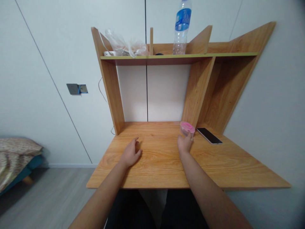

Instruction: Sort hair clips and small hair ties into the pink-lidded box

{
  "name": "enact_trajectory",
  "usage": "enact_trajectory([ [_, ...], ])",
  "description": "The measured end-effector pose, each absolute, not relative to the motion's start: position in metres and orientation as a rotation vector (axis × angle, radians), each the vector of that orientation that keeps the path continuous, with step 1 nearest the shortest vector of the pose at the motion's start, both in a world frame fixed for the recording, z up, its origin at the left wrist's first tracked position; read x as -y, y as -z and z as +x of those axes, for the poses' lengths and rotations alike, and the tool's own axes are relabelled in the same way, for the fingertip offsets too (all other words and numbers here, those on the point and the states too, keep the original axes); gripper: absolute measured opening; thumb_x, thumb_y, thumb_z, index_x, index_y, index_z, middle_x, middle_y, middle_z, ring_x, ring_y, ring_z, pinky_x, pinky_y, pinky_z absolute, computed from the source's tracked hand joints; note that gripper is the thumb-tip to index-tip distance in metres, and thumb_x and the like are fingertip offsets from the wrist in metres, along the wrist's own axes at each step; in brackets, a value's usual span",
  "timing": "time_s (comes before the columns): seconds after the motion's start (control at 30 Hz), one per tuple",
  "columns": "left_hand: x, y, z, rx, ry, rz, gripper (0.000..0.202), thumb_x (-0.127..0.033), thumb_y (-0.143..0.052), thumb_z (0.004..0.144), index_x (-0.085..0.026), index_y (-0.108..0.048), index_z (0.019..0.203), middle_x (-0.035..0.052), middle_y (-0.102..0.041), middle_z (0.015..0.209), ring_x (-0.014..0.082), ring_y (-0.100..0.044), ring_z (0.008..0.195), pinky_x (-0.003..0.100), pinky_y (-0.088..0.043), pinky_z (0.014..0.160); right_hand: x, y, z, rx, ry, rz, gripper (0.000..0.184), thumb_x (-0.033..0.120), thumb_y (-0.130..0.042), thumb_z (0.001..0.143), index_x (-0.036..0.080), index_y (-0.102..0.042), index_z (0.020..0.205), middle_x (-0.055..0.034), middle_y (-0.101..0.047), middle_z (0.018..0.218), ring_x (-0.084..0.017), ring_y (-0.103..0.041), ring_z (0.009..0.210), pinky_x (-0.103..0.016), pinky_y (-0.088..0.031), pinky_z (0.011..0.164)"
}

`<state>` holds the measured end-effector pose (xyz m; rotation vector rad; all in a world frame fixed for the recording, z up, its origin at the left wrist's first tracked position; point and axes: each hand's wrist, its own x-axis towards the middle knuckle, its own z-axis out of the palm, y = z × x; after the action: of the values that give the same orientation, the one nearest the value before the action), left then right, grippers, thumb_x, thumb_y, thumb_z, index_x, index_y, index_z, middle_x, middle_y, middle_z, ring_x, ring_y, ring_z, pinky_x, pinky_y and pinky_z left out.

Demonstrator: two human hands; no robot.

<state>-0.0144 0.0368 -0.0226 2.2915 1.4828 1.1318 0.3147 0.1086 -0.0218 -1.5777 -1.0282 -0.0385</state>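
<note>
We find one small round container of clear plastic with a pink lid (pixel 187 128) near the far edge of the desk, just beside the foot of the hutch's right upright, and the right hand (pixel 184 143) lies directly on its near side. The fingertips (pixel 189 136) of that hand touch the container's near wall, with the fingers drawn together in a narrow shape, but we cannot tell whether they grip it. Just to the right of the container, one smartphone (pixel 209 135) lies flat with its dark screen facing up. The left hand (pixel 130 153) rests on the wooden desk (pixel 162 165) well left of both, its fingers loosely curled and holding nothing. Farther away, on the hutch's green-edged shelf (pixel 178 55), we count one plastic water bottle (pixel 182 27) with a blue label, standing upright right of centre, and one crumpled clear plastic bag (pixel 125 44) toward the left, beside one white object (pixel 108 53) too hidden to name. Left of the desk, we see one metal wall plate (pixel 77 89) and one bed with a patterned cover (pixel 16 159)
</note>
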Motion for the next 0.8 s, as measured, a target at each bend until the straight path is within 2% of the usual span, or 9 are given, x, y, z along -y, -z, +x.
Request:
enact_trajectory([
  [0.17,-0.037,0.022,-0.015,-1.496,-1.115,2.309,0.059,-0.03,-0.06,0.086,-0.016,-0.042,0.141,0.0156,-0.065,0.123,0.0299,-0.063,0.114,0.049,-0.049,0.101,-0.105,0.019,0.307,1.051,0.087,-1.605,0.036,0.034,-0.062,0.097,0.017,-0.056,0.128,-0.0102,-0.059,0.13,-0.025,-0.062,0.11,-0.047,-0.054,0.092],
  [0.57,-0.035,0.018,-0.013,-1.568,-0.986,2.44,0.054,-0.029,-0.057,0.088,-0.016,-0.048,0.14,0.0147,-0.06,0.136,0.0305,-0.056,0.127,0.047,-0.043,0.11,-0.087,0.021,0.272,1.834,-0.034,-1.565,0.035,0.035,-0.061,0.097,0.019,-0.057,0.128,-0.0102,-0.057,0.134,-0.026,-0.06,0.115,-0.049,-0.052,0.097],
  [0.67,-0.034,0.016,-0.009,-1.663,-0.911,2.453,0.059,-0.034,-0.054,0.09,-0.013,-0.044,0.144,0.0174,-0.058,0.139,0.0325,-0.053,0.13,0.048,-0.039,0.112,-0.082,0.022,0.269,1.946,-0.062,-1.627,0.048,0.039,-0.06,0.096,0.021,-0.05,0.14,-0.0138,-0.047,0.148,-0.031,-0.048,0.132,-0.054,-0.04,0.109],
  [0.8,-0.032,0.014,-0.006,-1.804,-0.791,2.442,0.066,-0.047,-0.046,0.095,-0.012,-0.038,0.15,0.0191,-0.048,0.15,0.0334,-0.042,0.139,0.048,-0.029,0.118,-0.077,0.021,0.264,2.087,-0.107,-1.702,0.075,0.05,-0.055,0.094,0.021,-0.026,0.157,-0.0143,-0.024,0.163,-0.031,-0.019,0.151,-0.05,-0.014,0.121],
])
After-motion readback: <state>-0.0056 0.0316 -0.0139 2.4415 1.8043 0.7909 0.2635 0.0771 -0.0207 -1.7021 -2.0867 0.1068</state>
